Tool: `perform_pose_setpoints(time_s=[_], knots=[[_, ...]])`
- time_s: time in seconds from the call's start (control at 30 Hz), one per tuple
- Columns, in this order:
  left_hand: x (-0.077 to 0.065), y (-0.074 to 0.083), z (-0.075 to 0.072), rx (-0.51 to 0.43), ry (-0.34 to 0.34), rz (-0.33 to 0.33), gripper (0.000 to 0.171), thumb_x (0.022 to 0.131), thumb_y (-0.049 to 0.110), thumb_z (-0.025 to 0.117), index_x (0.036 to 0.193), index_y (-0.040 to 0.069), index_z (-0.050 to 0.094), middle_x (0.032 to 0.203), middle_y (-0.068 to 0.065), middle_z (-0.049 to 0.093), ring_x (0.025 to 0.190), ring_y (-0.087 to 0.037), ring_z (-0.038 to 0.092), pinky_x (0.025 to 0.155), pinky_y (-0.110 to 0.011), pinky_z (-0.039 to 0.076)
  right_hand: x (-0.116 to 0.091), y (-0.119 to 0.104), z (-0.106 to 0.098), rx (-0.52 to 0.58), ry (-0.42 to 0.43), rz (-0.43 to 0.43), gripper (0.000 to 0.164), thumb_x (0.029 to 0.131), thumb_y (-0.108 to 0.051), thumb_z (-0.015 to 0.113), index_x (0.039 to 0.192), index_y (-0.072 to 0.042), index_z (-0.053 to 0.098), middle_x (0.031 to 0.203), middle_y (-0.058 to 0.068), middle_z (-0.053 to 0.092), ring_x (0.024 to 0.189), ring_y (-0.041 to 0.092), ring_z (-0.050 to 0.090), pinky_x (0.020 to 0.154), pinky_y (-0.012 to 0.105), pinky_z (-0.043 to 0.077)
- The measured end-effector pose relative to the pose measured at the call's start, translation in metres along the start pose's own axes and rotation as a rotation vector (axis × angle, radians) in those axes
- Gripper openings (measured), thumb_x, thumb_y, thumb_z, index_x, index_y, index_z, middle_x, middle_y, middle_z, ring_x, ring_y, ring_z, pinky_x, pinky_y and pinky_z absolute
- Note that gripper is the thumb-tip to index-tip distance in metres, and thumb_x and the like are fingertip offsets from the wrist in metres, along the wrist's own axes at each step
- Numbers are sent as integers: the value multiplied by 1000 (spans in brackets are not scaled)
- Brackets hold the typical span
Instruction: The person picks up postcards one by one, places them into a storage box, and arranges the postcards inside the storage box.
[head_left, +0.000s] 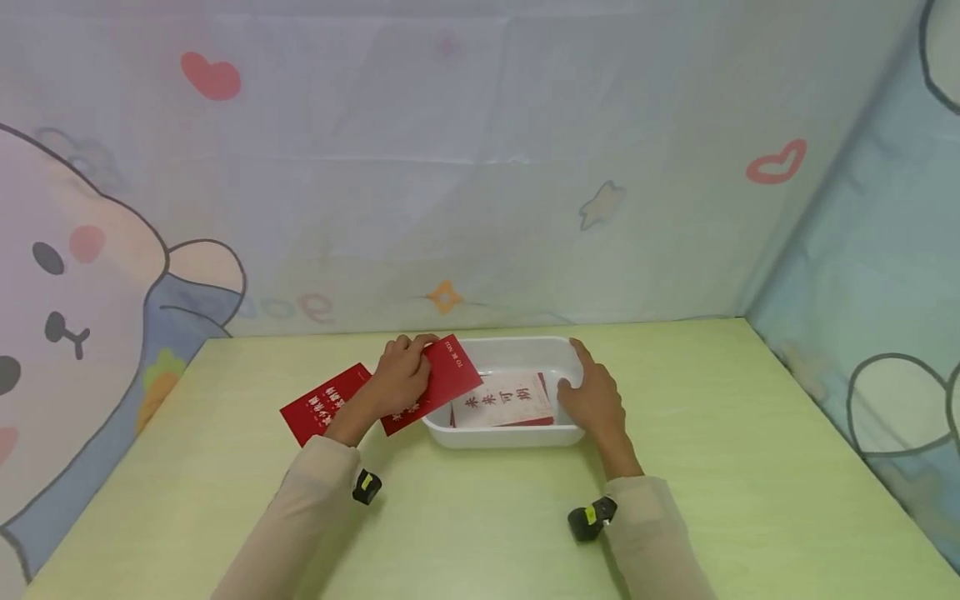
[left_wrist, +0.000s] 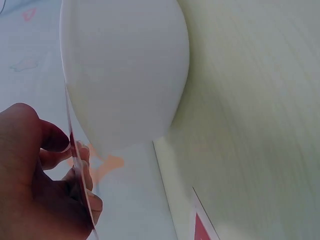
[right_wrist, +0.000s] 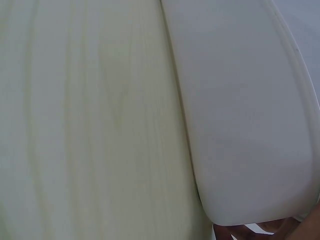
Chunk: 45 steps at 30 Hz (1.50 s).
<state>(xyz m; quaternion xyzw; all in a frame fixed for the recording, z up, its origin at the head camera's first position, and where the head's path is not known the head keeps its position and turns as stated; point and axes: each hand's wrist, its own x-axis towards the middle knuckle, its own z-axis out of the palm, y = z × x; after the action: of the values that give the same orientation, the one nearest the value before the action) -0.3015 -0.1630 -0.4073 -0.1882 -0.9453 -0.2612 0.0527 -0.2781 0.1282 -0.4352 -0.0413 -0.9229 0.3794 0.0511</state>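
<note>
My left hand (head_left: 402, 377) pinches a red card (head_left: 452, 377) with white lettering, thumb on one face and fingers on the other. That card overlaps the left end of a white rectangular tray (head_left: 502, 438); the left wrist view shows its thin edge beside the tray's outer wall (left_wrist: 130, 75). With the thumb inside and the fingers outside, my right hand (head_left: 595, 392) grips the tray's right end. Inside the tray lies a pale card (head_left: 504, 402) with red characters, over a red one whose edges show. Another red card (head_left: 315, 410) is on the table, partly behind my left wrist.
The tray stands on a pale yellow-green wood-grain table (head_left: 480, 517), near its back edge. A printed cloth (head_left: 450, 167) with hearts and cartoon figures hangs behind and along the sides. Both wrists wear small black cameras (head_left: 366, 487).
</note>
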Motion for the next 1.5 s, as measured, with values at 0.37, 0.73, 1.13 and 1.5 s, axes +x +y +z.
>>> perform_pose_setpoints(time_s=[0.37, 0.73, 1.13, 1.5], knots=[[1, 15, 3, -9, -55, 13, 41, 97, 11, 33, 137, 6, 41, 115, -19, 47, 101, -30, 39, 88, -49, 39, -2, 1, 1, -1, -10, 4, 65, 89, -20, 50, 149, -20, 25, 129, 28, 47, 97, 38, 49, 74, 60, 47], [18, 33, 10, 43, -67, 92, 43, 94, 6, 36, 137, 5, 42, 123, -19, 47, 113, -32, 37, 93, -50, 39, -2, 2, -3, -1, -8, 5, 65, 89, -19, 50, 149, -20, 25, 127, 30, 47, 95, 39, 49, 71, 58, 48], [26, 41, 27, 39, -135, 36, 53, 88, -2, 41, 139, 8, 36, 122, -17, 44, 105, -29, 37, 90, -44, 40, 1, 3, 0, 0, -8, 2, 65, 89, -20, 50, 149, -21, 24, 127, 28, 47, 96, 38, 49, 74, 60, 47], [34, 49, 33, 9, -149, 63, 49, 90, 0, 41, 138, 7, 38, 120, -16, 47, 102, -27, 40, 89, -42, 40, 3, 3, 2, 9, -15, 2, 66, 89, -22, 50, 149, -21, 24, 129, 27, 47, 100, 38, 48, 79, 60, 47]])
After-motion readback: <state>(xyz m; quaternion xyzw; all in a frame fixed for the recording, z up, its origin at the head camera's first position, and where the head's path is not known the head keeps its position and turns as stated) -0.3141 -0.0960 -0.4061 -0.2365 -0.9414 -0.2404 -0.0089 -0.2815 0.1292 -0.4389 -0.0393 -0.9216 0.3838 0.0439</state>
